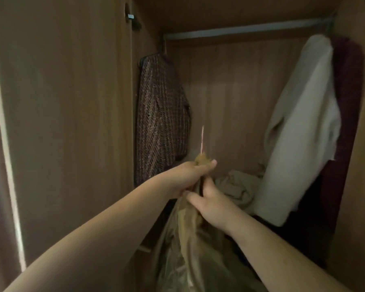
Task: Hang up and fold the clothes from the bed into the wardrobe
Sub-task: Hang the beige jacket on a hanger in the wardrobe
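Note:
I hold an olive-tan garment inside the open wardrobe. My left hand grips its top, where a thin pink hanger hook sticks straight up. Just below, my right hand pinches the fabric. The garment hangs down between my forearms to the frame's bottom. The metal hanging rail runs across the top of the wardrobe, well above both hands.
A dark patterned jacket hangs at the rail's left end. A pale beige garment and a maroon one hang at the right. Crumpled beige cloth lies low at the back. The wardrobe door stands at my left.

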A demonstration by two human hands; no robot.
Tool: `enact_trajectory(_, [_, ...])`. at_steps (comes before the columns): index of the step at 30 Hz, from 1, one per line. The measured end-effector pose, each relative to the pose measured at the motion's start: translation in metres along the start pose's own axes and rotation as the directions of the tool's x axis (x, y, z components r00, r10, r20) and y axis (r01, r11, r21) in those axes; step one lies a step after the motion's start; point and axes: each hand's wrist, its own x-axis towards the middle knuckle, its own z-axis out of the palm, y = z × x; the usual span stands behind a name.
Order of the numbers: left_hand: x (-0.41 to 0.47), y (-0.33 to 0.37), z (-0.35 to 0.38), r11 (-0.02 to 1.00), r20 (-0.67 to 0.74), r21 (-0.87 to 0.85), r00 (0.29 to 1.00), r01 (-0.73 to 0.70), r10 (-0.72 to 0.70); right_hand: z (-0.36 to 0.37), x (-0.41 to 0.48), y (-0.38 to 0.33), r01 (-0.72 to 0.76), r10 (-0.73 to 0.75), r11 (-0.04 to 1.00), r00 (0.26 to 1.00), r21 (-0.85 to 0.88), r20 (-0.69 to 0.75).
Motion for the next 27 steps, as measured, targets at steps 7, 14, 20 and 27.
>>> enact_trajectory(7, [0.013, -0.012, -0.045, 0.888, -0.031, 0.459, 0.998, -0.038, 0.059, -0.067, 0.036, 0.040, 0.182, -0.192, 0.981, 0.955, -0.068, -0.225])
enact_trajectory(14, [-0.007, 0.017, -0.056, 0.499, -0.039, 0.847, 0.913, -0.185, 0.406, -0.100, 0.083, 0.064, 0.279, -0.313, 0.790, 0.949, -0.545, 0.032])
enact_trajectory(20, [-0.011, 0.015, -0.083, 0.225, -0.309, 0.949, 0.796, 0.221, 0.521, -0.101, 0.108, 0.069, 0.298, -0.611, 0.602, 0.769, -0.741, -0.187])
enact_trajectory(27, [-0.001, -0.018, -0.099, 0.116, -0.233, 0.965, 0.560, 0.237, 0.795, -0.107, 0.137, 0.066, 0.377, -0.760, 0.493, 0.625, -0.784, -0.177])
